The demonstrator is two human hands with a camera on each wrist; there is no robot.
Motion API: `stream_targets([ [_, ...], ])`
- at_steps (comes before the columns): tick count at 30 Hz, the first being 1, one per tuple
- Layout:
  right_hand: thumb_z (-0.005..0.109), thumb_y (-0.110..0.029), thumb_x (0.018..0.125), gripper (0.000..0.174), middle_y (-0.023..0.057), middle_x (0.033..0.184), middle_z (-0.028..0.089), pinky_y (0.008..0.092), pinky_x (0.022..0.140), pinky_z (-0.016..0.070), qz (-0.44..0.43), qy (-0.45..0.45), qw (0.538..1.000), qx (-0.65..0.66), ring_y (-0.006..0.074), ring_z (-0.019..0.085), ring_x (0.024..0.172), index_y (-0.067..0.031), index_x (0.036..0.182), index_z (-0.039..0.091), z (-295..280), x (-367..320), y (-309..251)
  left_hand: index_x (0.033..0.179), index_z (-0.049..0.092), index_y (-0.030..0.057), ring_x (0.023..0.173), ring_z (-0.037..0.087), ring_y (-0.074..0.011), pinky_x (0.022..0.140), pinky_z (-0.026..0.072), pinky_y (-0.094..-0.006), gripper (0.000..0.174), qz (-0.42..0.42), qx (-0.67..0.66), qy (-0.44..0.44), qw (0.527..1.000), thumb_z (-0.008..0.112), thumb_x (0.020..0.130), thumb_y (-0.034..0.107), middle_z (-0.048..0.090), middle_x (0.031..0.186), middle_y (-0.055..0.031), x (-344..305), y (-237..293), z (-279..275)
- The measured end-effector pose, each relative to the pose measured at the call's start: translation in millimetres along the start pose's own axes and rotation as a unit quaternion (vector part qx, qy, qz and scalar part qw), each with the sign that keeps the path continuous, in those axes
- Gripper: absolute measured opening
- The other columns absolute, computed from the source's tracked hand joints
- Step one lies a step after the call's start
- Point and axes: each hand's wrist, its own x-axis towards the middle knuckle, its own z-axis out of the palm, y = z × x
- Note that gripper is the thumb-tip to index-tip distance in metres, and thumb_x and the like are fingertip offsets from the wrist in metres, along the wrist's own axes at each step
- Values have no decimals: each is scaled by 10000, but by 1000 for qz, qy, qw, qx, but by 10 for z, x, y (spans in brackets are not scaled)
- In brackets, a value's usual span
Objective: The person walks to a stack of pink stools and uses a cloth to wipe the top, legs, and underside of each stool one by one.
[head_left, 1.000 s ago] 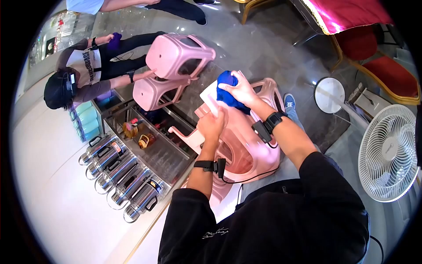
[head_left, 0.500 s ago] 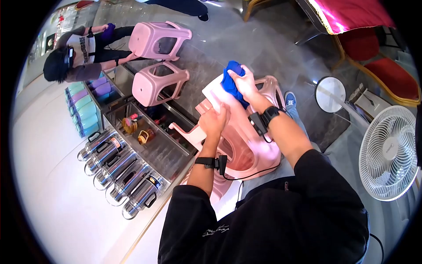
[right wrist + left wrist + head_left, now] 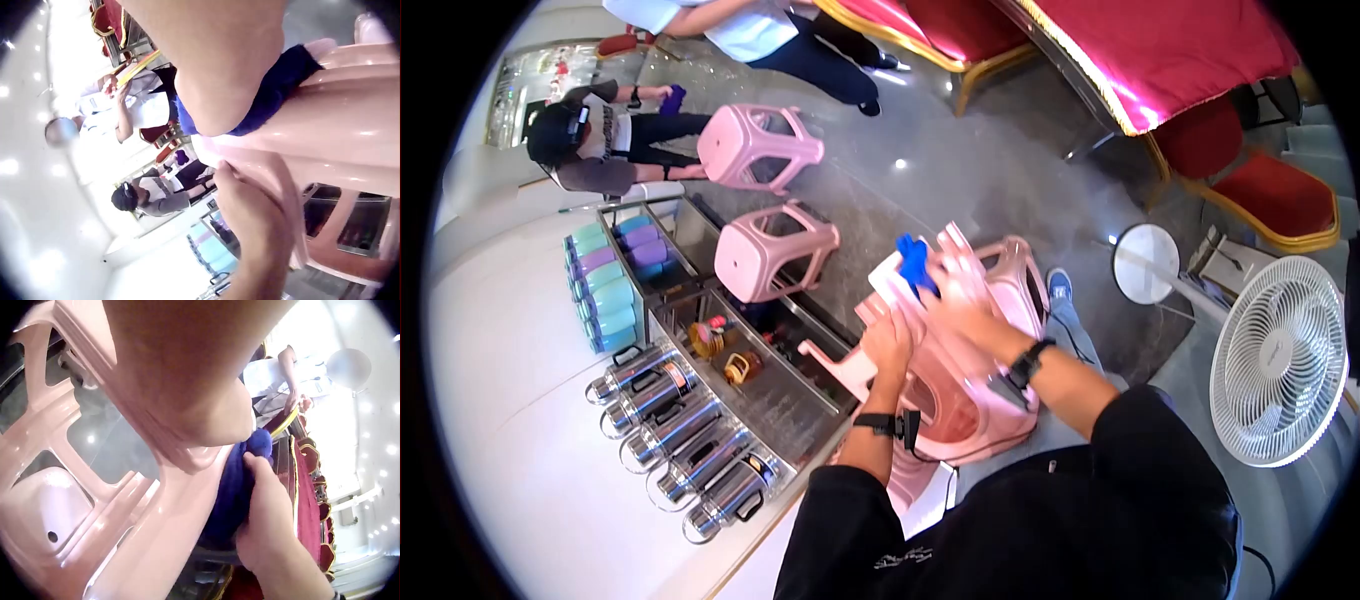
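A pink plastic stool [image 3: 948, 412] lies tipped over in front of me, its legs pointing away. My left hand [image 3: 887, 342] grips one of its legs; in the right wrist view, the left thumb and fingers [image 3: 253, 203] curl round the edge. My right hand [image 3: 962, 305] holds a blue cloth [image 3: 914, 264] against the leg beside it, blurred in the head view. From the left wrist, the right thumb shows lying over the bunched cloth [image 3: 231, 494], which sits against the pink plastic.
Two upright pink stools [image 3: 740, 262] stand ahead left, one touched by a person in a cap [image 3: 605, 140]. Steel flasks [image 3: 725, 495] and pastel cups [image 3: 608, 300] line the metal counter [image 3: 785, 405] at left. A white fan [image 3: 1280, 362] and red-draped table [image 3: 1170, 60] are on the right.
My right hand and the cloth have shifted along the stool leg, while the left keeps its grip. The other person's stool has moved apart from the one beside it. The head view has turned.
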Motion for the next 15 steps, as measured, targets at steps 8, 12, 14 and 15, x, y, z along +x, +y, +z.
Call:
stream_targets([
  [8, 660, -285, 905, 356, 212, 1224, 614, 507, 979, 475, -56, 6, 996, 68, 415, 570, 1142, -15, 1134, 696, 47, 48, 321, 777, 735, 19, 674, 661, -486, 653, 497, -601, 631, -8, 19, -26, 999, 383, 1041, 472, 660, 711, -284, -18, 203, -85],
  [12, 639, -265, 902, 338, 191, 1147, 634, 479, 925, 496, 4, -40, 996, 79, 400, 609, 1047, -39, 1149, 686, -44, -262, 218, 715, 717, -8, 657, 651, -482, 647, 486, -589, 657, -37, -13, -28, 999, 401, 1046, 463, 653, 694, -280, 18, 63, 2],
  [14, 637, -264, 908, 355, 174, 1144, 641, 477, 911, 508, -1, -103, 992, 72, 381, 627, 1039, -73, 1206, 661, -160, -748, 283, 694, 712, 15, 653, 628, -475, 626, 465, -575, 623, -39, -33, -24, 998, 426, 1052, 437, 640, 682, -270, 7, -49, -49],
  [15, 643, -269, 909, 373, 179, 1123, 637, 475, 907, 507, -2, -113, 992, 63, 377, 623, 1035, -54, 1213, 657, -168, -960, 349, 692, 708, 14, 651, 629, -478, 624, 463, -582, 611, -9, -40, -10, 999, 428, 1051, 421, 645, 690, -268, 4, -86, -28],
])
